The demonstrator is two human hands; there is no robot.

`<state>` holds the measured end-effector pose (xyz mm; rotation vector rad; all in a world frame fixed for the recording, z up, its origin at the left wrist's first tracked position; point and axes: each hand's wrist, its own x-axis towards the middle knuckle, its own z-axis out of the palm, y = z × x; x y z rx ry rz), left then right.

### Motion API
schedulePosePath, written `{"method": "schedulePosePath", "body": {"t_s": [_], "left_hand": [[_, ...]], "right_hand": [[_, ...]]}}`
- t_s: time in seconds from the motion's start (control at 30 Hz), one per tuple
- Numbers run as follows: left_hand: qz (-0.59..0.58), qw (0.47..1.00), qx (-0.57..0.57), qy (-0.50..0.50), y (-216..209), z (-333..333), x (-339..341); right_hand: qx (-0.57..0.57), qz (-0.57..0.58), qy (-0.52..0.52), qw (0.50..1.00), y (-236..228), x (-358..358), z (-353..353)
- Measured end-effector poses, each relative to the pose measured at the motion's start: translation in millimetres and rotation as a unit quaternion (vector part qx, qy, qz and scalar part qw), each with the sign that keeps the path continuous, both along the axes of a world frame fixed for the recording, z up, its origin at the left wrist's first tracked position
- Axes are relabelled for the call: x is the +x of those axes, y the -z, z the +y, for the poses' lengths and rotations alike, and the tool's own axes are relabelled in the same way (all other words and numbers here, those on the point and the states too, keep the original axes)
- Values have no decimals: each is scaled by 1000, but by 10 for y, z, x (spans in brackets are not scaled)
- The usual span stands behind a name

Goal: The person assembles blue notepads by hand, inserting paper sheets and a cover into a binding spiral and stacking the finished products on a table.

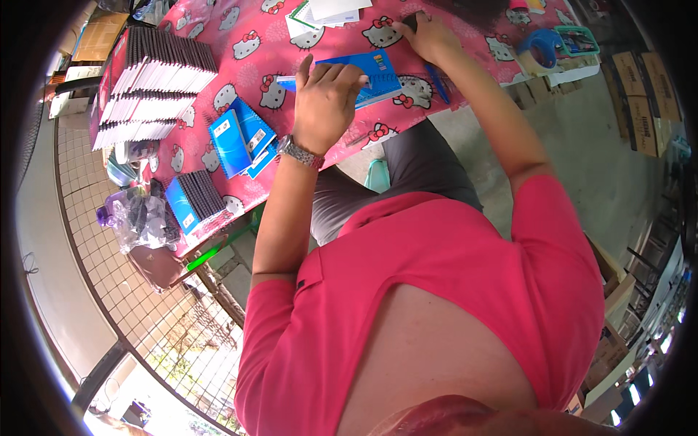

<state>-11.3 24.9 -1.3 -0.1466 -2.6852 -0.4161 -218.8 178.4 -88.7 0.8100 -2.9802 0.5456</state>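
Observation:
My left hand, with a metal watch at the wrist, is above a blue spiral notebook near the table's front edge. Its fingers are bent and pressed together, and their tips are mostly hidden; I cannot make out what they hold. Farther right, my right hand closes its fingers at a small dark object whose kind is unclear. Between the right forearm and the notebook lies a slim blue pen-like stick. Several blue notebooks lie overlapping to the left of my left hand.
Tall stacks of spiral notebooks stand at the left on the pink patterned tablecloth. A smaller notebook stack sits nearer. Loose papers are at the back. On the right are a blue tape roll and a teal basket.

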Motion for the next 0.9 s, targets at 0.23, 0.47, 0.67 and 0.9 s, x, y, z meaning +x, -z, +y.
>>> {"method": "schedulePosePath", "body": {"t_s": [0.23,0.47,0.67,0.9], "left_hand": [[-17,1000,-9,-10,62,-64,-20],[8,990,-20,-136,205,-105,108],[21,994,38,-95,150,-57,10],[30,994,55,-91,152,-167,-23]], "right_hand": [[65,143,23,987,297,-116,100],[-442,-502,-288,686,-547,140,143],[-320,-513,-379,701,-802,258,148],[-288,-507,-345,735,-904,248,55]]}}
